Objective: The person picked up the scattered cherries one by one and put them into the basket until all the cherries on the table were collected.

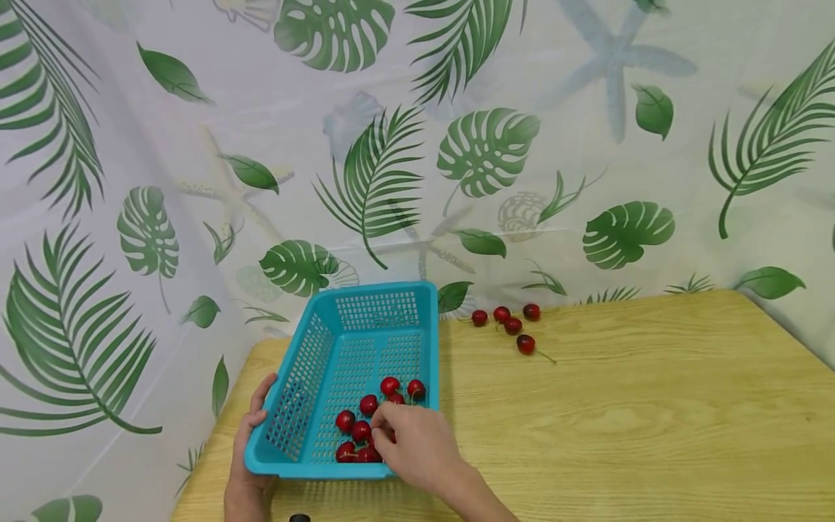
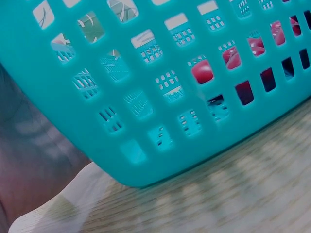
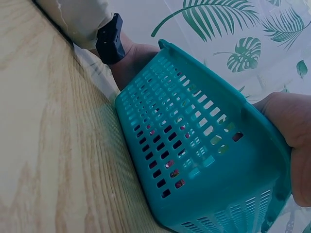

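A blue plastic basket (image 1: 375,293) with mesh walls stands on the table, several red cherries (image 1: 361,432) gathered in its near right part. My left hand (image 1: 246,435) holds the basket's left side near the front corner, its fingers along the outer wall. Reaching over the near right corner, my right hand (image 1: 417,444) has thumb and fingertips together low among the cherries, with a bit of red showing between them. From the left wrist view, cherries (image 2: 202,72) show through the wall holes. The right wrist view has the basket (image 3: 209,141) from outside, its fingertips hidden.
Several more cherries (image 1: 525,344) lie on the wooden table (image 1: 620,406) right of the basket, near the back edge. A leaf-patterned sheet (image 1: 404,210) hangs behind and to the left. A small black object (image 1: 300,518) shows at the bottom edge.
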